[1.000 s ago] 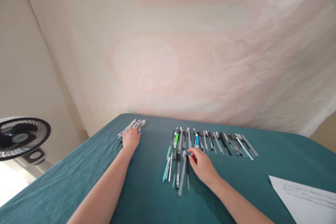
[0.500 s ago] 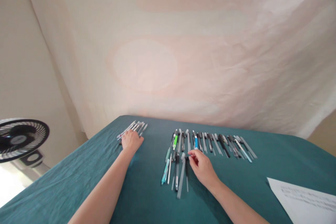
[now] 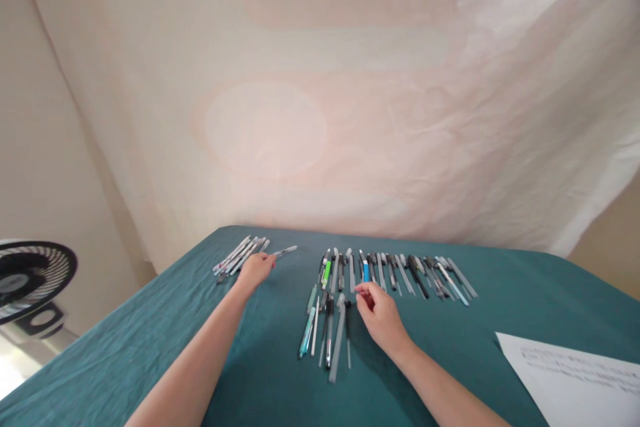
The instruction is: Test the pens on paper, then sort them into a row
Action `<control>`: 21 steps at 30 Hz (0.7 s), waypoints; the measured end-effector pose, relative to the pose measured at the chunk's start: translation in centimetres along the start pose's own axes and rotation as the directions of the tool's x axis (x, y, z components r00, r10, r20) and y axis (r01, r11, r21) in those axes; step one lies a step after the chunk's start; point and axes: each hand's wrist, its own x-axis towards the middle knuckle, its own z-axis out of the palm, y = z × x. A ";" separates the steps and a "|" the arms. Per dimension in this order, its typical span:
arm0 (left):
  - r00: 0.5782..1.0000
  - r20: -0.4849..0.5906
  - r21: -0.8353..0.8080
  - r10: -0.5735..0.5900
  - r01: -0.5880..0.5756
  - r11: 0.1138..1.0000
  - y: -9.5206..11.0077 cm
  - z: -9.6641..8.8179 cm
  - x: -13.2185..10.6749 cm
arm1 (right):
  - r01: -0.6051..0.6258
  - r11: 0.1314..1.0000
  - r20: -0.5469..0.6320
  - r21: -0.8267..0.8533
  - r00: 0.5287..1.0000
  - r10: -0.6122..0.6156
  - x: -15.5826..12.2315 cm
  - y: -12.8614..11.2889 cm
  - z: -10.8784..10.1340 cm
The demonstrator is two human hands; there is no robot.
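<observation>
My left hand (image 3: 256, 269) reaches to the far left of the teal cloth (image 3: 270, 373) and pinches a clear pen (image 3: 285, 251) that points to the right. Just left of it lies a small bundle of clear pens (image 3: 239, 255). My right hand (image 3: 379, 312) rests with curled fingers at the middle of a long row of pens (image 3: 395, 271). Its fingertips pinch close to the row, and what they hold is too small to make out. Nearer to me, several loose pens (image 3: 326, 328) lie lengthwise beside that hand.
A sheet of printed paper (image 3: 575, 377) lies at the near right of the table. A black and white fan (image 3: 27, 280) stands off the table's left edge. A pale draped sheet (image 3: 320, 100) hangs behind the table.
My left hand has drawn one clear pen out of the left bundle and carried it to the right. My right hand has hardly moved. The view has drifted a little.
</observation>
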 end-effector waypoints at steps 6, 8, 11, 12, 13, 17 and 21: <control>0.984 0.167 -0.394 0.059 0.012 0.919 3.0 0.3 -1.9 | -0.026 0.994 -0.005 0.108 1.000 0.027 0.3 -0.2 -0.1; 0.954 0.268 -0.609 0.138 0.057 0.791 4.7 0.9 -3.2 | -0.093 0.972 0.032 0.216 0.996 0.088 0.7 -0.4 -0.4; 0.896 0.347 -0.727 0.278 0.070 0.683 7.6 2.7 -6.0 | -0.241 0.857 0.070 0.456 0.969 0.236 1.5 -0.7 -1.2; 0.879 0.368 -0.735 0.303 0.076 0.673 8.5 3.4 -7.0 | -0.276 0.795 0.073 0.540 0.957 0.282 1.8 -0.9 -1.6; 0.861 0.391 -0.734 0.324 0.080 0.674 9.4 4.1 -8.0 | -0.296 0.730 0.077 0.616 0.945 0.318 2.2 -1.0 -2.0; 0.794 0.470 -0.688 0.384 0.057 0.724 11.7 6.0 -11.2 | -0.278 0.555 0.084 0.784 0.933 0.350 3.2 -1.0 -3.5; 0.783 0.480 -0.648 0.395 0.013 0.762 12.6 6.7 -12.2 | -0.262 0.548 0.075 0.795 0.938 0.340 3.6 -0.7 -4.5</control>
